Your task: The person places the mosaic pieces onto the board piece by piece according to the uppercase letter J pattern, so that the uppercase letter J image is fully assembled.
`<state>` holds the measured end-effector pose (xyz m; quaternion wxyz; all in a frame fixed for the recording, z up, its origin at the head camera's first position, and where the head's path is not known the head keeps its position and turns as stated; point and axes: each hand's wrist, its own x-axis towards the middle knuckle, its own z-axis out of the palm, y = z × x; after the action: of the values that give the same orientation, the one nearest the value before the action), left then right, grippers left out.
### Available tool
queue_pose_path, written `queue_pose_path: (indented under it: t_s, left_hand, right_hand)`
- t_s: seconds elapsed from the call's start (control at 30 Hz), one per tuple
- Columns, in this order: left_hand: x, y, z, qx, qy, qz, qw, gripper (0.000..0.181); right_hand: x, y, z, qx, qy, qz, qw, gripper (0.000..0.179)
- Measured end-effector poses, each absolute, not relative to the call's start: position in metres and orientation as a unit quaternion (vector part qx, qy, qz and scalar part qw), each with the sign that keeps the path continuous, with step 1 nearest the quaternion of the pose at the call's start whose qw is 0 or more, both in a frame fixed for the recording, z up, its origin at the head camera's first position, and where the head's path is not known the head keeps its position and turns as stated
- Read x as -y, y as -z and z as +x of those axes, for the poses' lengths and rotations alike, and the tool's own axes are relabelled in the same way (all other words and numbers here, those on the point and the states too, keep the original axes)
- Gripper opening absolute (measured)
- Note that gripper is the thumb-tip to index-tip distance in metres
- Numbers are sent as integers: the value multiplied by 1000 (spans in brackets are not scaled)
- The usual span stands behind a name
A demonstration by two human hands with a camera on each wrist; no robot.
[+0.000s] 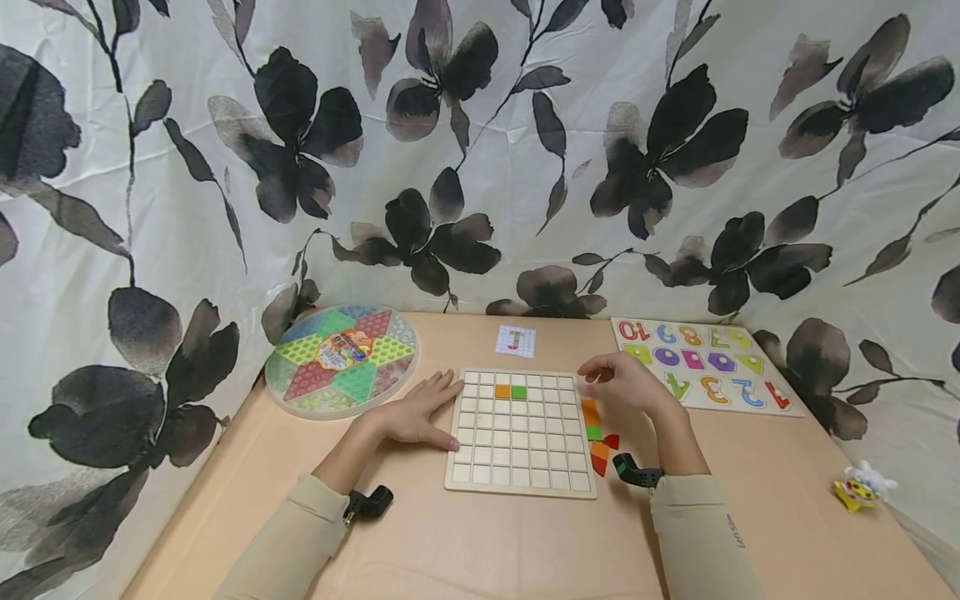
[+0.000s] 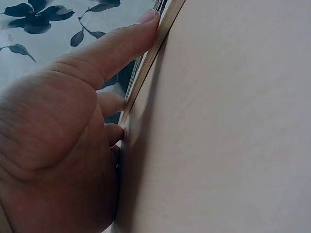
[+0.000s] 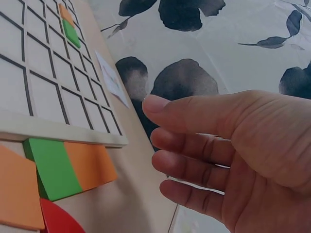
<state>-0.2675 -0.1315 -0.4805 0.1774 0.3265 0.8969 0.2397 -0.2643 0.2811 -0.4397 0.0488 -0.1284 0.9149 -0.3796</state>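
Note:
A pale wooden grid board (image 1: 521, 492) lies on the table. An orange square tile (image 1: 502, 391) and a green square tile (image 1: 519, 392) sit side by side near its top row. My left hand (image 1: 411, 414) rests at the board's left side with fingers spread; its thumb touches the board's edge (image 2: 156, 48) in the left wrist view. Over the upper right corner hovers my right hand (image 3: 209, 150), fingers loosely bent, nothing visible between them. Beneath it, beside the board, lie a green piece (image 3: 53, 170), an orange piece (image 3: 92, 165) and a red curved piece (image 3: 60, 218).
A small card with a letter-like pattern (image 1: 516, 341) lies behind the board. To the left is a round star-patterned game board (image 1: 352, 400), to the right a number and shape board (image 1: 720, 367). A small yellow and white toy (image 1: 857, 492) stands near the right edge.

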Motion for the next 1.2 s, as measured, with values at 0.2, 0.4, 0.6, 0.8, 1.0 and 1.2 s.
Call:
queue_pose_path:
  t_s: [0.2,0.4,0.6,0.8,1.0,1.2]
  left_hand:
    - [131,478,-269,-896,-242,328,174,114]
    - [131,476,-268,-895,-242,330,176,114]
    - [131,477,-268,-896,-243,328,175,113]
    - [132,480,-268,-896,-242,328,175,114]
    - [132,480,-268,-896,-243,327,177,114]
    - [132,481,-268,-895,-245,328,178,114]
  right_hand:
    - [-282,443,-265,-916,377,-123,59,29]
    - [-285,449,-267,-919,368,-123,78,24]
    - [-286,454,-270,-915,370,-131,88,21]
    - [-288,459,-271,-915,371,-117,109,20]
    - [-287,463,-271,-917,366,-107,113,16]
    - [-285,462,-270,-919,360,-104,119,15]
